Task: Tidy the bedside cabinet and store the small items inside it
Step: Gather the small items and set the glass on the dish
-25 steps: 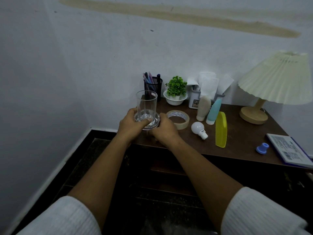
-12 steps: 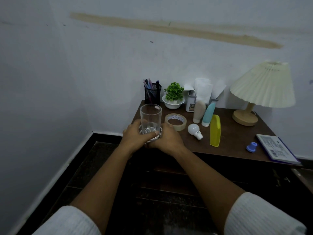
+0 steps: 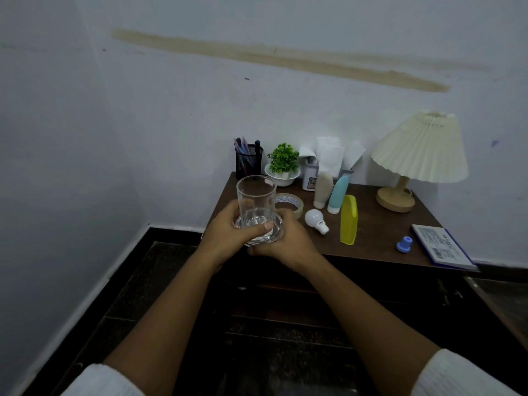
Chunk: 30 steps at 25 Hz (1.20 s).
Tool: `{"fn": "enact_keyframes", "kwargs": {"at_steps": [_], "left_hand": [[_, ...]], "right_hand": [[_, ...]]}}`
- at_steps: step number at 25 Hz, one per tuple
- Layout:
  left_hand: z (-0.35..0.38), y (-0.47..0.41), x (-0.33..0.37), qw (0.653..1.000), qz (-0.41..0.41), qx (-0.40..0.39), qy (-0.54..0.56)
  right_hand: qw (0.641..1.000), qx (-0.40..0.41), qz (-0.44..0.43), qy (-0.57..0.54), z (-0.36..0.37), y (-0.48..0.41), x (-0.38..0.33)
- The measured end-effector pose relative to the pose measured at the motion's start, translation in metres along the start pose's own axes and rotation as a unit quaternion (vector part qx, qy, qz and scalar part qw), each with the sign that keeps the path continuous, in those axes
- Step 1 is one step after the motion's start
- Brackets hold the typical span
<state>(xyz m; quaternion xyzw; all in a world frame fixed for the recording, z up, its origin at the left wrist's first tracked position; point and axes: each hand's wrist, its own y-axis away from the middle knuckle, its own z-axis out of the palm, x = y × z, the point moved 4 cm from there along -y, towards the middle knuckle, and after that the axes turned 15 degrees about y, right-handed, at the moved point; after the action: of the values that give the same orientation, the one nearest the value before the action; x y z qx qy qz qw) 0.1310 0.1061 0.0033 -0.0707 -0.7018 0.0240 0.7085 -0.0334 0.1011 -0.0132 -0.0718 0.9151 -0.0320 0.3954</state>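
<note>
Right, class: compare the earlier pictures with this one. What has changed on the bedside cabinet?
The glass on its clear saucer, gripped as before by the left hand and right hand, has come slightly towards the person, to the front-left edge of the cabinet. Tape roll, bulb and lamp stay put.

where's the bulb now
In the head view the light bulb lies on the cabinet top, right of centre, between the tape roll and the yellow plastic piece.
</note>
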Motion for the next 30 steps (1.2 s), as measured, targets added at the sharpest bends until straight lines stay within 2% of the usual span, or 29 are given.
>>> {"fn": "enact_keyframes", "kwargs": {"at_steps": [6,9,14,25,30], "left_hand": [[0.012,0.028,0.012,0.999,0.013,-0.034,0.003],[0.023,0.055,0.019,0.998,0.024,-0.058,0.031],[0.024,0.081,0.021,0.998,0.033,-0.059,0.016],[0.008,0.086,-0.035,1.000,0.006,0.028,0.003],[0.005,0.073,-0.073,0.997,-0.009,0.079,0.015]], "right_hand": [[0.997,-0.002,-0.078,-0.019,-0.011,0.036,-0.017],[0.998,0.009,-0.056,-0.011,-0.008,0.067,-0.005],[0.999,0.024,-0.009,0.019,0.008,0.104,0.023],[0.999,-0.021,0.040,0.029,0.051,0.106,0.058],[0.994,-0.037,0.048,0.086,0.075,0.079,0.081]]}}
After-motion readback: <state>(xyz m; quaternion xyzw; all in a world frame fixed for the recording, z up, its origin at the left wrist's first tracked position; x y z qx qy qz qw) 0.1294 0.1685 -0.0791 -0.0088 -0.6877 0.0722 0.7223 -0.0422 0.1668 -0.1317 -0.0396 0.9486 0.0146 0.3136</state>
